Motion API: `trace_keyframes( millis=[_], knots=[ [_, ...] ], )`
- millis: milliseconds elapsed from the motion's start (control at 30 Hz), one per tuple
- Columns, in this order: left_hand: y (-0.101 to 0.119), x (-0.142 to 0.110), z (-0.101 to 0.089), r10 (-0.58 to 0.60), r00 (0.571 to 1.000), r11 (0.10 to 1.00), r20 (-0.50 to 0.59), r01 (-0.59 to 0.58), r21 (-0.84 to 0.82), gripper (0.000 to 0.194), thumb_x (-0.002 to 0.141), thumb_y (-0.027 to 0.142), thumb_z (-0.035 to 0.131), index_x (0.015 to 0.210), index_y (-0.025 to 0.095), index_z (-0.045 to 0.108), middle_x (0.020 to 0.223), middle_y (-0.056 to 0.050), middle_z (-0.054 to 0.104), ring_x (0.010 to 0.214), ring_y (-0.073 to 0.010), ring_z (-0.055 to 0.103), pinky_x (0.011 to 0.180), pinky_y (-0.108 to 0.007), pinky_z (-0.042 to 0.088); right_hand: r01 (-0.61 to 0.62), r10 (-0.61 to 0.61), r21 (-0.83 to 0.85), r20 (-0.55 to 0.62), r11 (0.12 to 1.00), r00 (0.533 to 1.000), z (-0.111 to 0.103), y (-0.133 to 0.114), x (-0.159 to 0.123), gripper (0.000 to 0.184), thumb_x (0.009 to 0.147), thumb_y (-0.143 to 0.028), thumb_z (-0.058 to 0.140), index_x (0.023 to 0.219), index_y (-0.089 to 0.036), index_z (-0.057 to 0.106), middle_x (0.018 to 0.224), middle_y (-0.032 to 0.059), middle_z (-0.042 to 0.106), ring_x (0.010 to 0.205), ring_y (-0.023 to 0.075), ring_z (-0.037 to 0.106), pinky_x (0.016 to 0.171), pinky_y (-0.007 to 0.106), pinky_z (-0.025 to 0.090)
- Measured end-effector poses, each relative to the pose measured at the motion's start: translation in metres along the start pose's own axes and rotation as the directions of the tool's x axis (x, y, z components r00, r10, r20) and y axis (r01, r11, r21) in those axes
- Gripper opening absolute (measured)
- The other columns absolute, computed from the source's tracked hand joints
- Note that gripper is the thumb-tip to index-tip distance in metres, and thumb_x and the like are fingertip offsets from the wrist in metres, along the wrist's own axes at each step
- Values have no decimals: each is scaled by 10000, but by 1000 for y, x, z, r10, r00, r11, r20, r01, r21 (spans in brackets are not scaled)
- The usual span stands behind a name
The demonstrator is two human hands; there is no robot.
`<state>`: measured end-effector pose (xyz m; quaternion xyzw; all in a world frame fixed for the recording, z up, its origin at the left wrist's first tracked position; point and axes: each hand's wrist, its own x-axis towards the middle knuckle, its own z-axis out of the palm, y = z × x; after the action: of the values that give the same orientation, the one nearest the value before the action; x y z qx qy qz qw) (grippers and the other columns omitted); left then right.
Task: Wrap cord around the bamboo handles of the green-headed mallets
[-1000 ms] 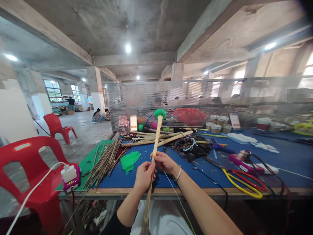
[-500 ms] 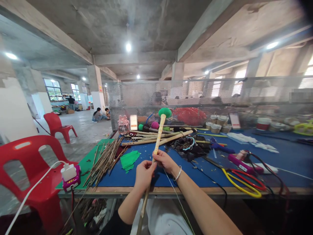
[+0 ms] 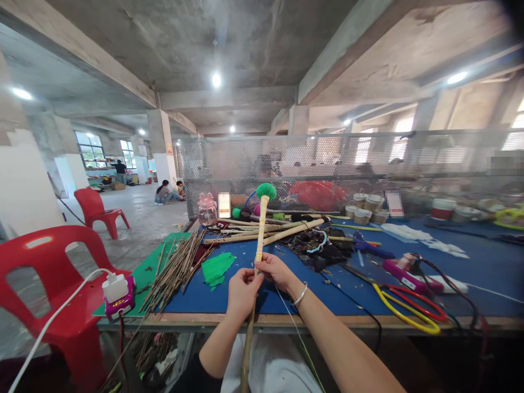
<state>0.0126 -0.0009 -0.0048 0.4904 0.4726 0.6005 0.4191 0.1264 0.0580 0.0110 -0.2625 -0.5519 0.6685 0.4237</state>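
Observation:
Before me stands a long stick (image 3: pixel 261 232), nearly upright, wrapped with pale yellow banding and topped by a round green head (image 3: pixel 266 191). My left hand (image 3: pixel 241 295) grips it just below the wrapped part, thumb and fingers pinched together. Right beside it, slightly higher, my right hand (image 3: pixel 279 271) is closed on the stick at the lower end of the wrapping. A thin pale strand (image 3: pixel 293 322) runs from near the right hand down toward my lap. The stick's bare lower end (image 3: pixel 247 355) drops past the table edge between my forearms.
Thin twigs (image 3: pixel 176 270) and a green scrap (image 3: pixel 218 269) lie left on the blue table (image 3: pixel 184 300). Thicker sticks (image 3: pixel 233 238) and a black plastic heap (image 3: pixel 317 245) lie behind. Yellow-handled shears (image 3: pixel 393 311) and a purple power strip (image 3: pixel 413 277) are right. A red chair (image 3: pixel 77 305) stands left.
The stick has swung more upright: its green head has moved left and its lower end right. Both hands have kept their grip in nearly the same place.

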Motion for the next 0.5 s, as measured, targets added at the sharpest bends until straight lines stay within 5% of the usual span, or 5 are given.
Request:
trace_keyframes(
  millis=[167,267,500],
  knots=[
    [8,-2,-7,-142,976,968,167,172,-181,438,587,541,615,737,137,536,538,20,544,368,-52,425,368,-179,349,-44,37,67,100,997,994,2,-5,-3,343,617,-357,698,799,-140,504,436,-104,350,331,5,163,327,175,53],
    [8,0,-8,-183,961,963,209,218,-158,456,612,570,574,742,135,534,487,23,525,336,-51,399,335,-167,284,-39,36,40,76,998,996,-1,-3,-2,321,610,-341,701,731,-143,479,445,-91,391,329,3,165,325,176,48],
    [1,1,1,51,998,998,-25,-52,-31,345,538,359,720,738,123,568,582,13,551,502,-70,477,483,-176,380,5,-6,-14,-54,1000,999,-3,1,2,352,551,-302,741,720,-146,474,520,-56,501,361,20,330,349,166,156]
  ],
)
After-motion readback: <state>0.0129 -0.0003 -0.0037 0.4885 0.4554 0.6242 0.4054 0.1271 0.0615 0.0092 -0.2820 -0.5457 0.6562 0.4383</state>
